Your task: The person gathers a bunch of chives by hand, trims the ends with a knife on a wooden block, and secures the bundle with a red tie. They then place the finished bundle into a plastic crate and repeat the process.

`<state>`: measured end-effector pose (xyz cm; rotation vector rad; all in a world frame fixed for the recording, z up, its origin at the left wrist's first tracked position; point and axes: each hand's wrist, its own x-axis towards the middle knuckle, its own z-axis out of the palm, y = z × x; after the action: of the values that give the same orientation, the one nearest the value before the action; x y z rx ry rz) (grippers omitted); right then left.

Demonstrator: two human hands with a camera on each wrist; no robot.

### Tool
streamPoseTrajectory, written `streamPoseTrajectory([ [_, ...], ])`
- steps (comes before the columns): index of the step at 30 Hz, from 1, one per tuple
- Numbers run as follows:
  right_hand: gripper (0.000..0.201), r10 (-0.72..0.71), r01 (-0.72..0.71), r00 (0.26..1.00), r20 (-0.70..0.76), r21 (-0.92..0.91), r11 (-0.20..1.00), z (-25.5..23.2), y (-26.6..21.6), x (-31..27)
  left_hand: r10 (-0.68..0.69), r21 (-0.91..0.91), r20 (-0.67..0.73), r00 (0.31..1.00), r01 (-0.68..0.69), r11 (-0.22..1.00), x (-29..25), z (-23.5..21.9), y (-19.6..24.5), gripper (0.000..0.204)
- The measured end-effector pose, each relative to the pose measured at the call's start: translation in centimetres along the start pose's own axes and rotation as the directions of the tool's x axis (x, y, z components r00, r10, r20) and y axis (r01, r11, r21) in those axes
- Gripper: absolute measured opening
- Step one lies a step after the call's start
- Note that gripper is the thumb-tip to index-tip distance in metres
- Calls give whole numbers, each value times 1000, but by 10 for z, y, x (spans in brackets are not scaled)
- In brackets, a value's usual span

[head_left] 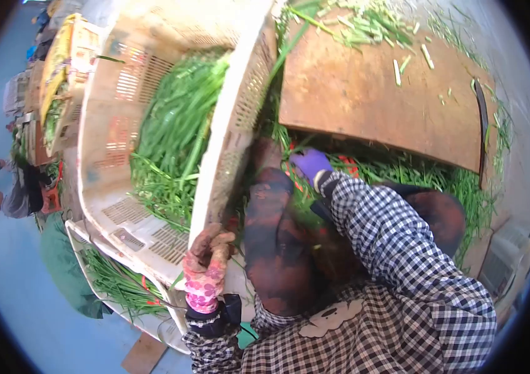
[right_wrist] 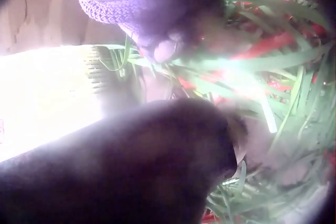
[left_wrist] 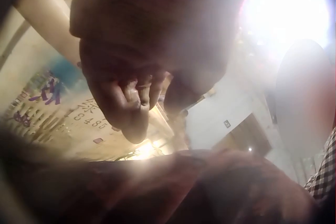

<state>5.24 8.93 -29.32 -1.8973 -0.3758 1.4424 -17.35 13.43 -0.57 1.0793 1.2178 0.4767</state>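
Note:
My left hand [head_left: 207, 265], in a pink floral glove with soiled fingers, is beside the near corner of a white crate [head_left: 221, 143]. In the left wrist view the fingers of this hand [left_wrist: 134, 95] hang loosely curled with nothing visible in them. My right hand [head_left: 310, 163], in a purple glove, reaches low among green stalks and red ties below the edge of a wooden board [head_left: 377, 93]. The right wrist view shows the purple glove [right_wrist: 126, 13] beside long green leaves [right_wrist: 294, 58]; glare and blur hide whether the fingers grip any.
Long green leaves [head_left: 181, 118] lie inside the white crate. Cut pieces [head_left: 365, 28] are scattered on the board's far end. A lower crate at the left holds more stalks [head_left: 115, 280]. My bent knee [head_left: 274, 243] is between the hands. Another person [head_left: 12, 193] sits far left.

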Motion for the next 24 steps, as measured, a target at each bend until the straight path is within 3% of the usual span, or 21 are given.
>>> streamPoseTrajectory([
  [1, 35, -31, 31, 999, -6, -1, 1000, 4, 5, 3, -6, 81, 34, 999, 3, 997, 0, 4, 7, 39],
  [2, 34, -94, 94, 996, -1, 0, 996, 10, 13, 12, 27, -16, 127, 992, -25, 1000, 1, -2, 1, 38],
  [3, 37, -289, 319, 944, 160, -212, 924, 10, 32, 32, -34, 280, -10, 999, 35, 959, -2, 6, 6, 40],
  [4, 14, -222, 320, 927, 301, -330, 888, 7, 36, 37, 3, 100, 97, 995, -13, 995, -5, 2, 2, 41],
  [5, 16, -732, 734, 608, 308, -569, 371, 0, 21, 26, -52, 25, 130, 990, 49, 998, -3, -5, -10, 42],
  [6, 15, -608, 605, 742, 280, -671, 429, 8, 24, 29, 53, -49, 149, 987, -47, 998, -10, -2, -5, 46],
  [7, 12, -523, 605, 758, 390, -720, 340, 4, 13, 23, 9, 5, 111, 994, -10, 1000, -11, -1, -6, 48],
  [8, 15, -609, 660, 691, 390, -685, 310, 3, 20, 28, 107, -125, 190, 976, -84, 989, -9, -10, -26, 48],
  [10, 13, -437, 651, 759, 483, -585, 483, 1, 33, 41, 62, 26, 132, 989, -66, 997, -17, -7, -13, 51],
  [11, 13, -451, 665, 746, 490, -587, 462, 3, 35, 38, 86, 18, 122, 989, -89, 996, -20, -7, -11, 51],
  [12, 13, -344, 471, 848, 404, -275, 838, 2, 38, 32, 88, -2, 90, 992, -89, 996, -22, -9, -9, 51],
  [13, 15, -185, 153, 909, 374, 116, 982, -2, 40, 24, 90, -26, 68, 994, -89, 996, -29, -11, -9, 52],
  [14, 15, -193, 165, 910, 368, 108, 980, -4, 28, 9, 103, -35, 72, 992, -100, 994, -33, -9, -5, 52],
  [16, 18, 36, -176, 931, 363, 359, 917, -11, 8, -19, 197, -53, 76, 977, -194, 980, -41, -1, 5, 40],
  [18, 16, -38, -132, 922, 385, 405, 905, -17, 16, -16, 195, -72, 90, 977, -189, 979, -45, 5, 11, 38],
  [22, 12, 10, -118, 927, 376, 264, 957, -40, -46, -84, 233, 93, 68, 970, -238, 967, -62, 30, 39, 38],
  [24, 12, -170, 36, 917, 362, 349, 937, -54, -63, -111, 385, 67, 183, 905, -402, 913, -60, 37, 35, 38],
])
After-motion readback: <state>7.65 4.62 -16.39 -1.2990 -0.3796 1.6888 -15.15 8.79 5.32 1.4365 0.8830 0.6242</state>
